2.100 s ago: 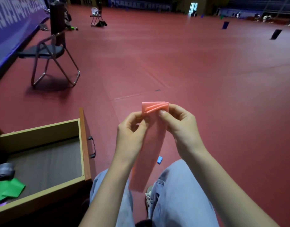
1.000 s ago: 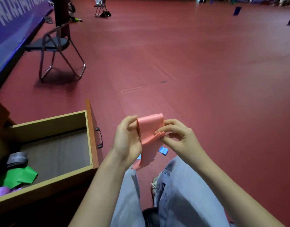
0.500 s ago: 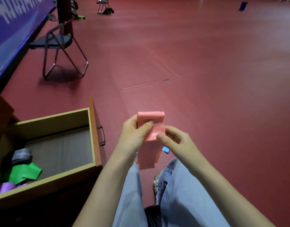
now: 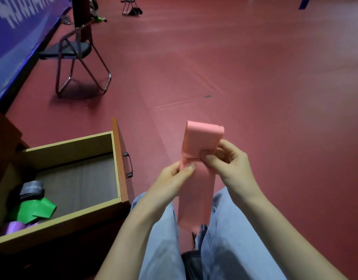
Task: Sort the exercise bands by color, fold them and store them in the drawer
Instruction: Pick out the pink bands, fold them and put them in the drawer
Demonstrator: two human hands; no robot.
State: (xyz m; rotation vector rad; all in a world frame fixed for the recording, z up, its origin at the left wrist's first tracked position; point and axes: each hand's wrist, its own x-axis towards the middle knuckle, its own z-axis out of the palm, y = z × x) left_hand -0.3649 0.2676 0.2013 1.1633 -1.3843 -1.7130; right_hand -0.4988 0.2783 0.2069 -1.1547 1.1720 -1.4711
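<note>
- Our knees in blue jeans (image 4: 230, 239) fill the bottom of the view, with the loose end of the pink band (image 4: 196, 199) hanging down between them.
- Our left hand (image 4: 170, 182) pinches the band's left edge between thumb and fingers, just under the folded part.
- Our right hand (image 4: 228, 160) pinches the folded part from the right, thumb on the front and fingers curled behind.
- Above both hands the top of the band stands up as a flat folded loop, held in the air over the floor (image 4: 255, 77).
- To our left the drawer (image 4: 69, 150) is pulled open, its handle (image 4: 129, 164) facing the hands.
- At the drawer's left end lie a green band (image 4: 35, 210), a grey band (image 4: 31, 189) just behind it, and a purple band (image 4: 14, 227) in the near left corner.
- Farther off a folding chair (image 4: 73, 51) stands on the floor beside a blue banner (image 4: 16, 27).
- Another chair (image 4: 129, 5) stands at the far edge.
</note>
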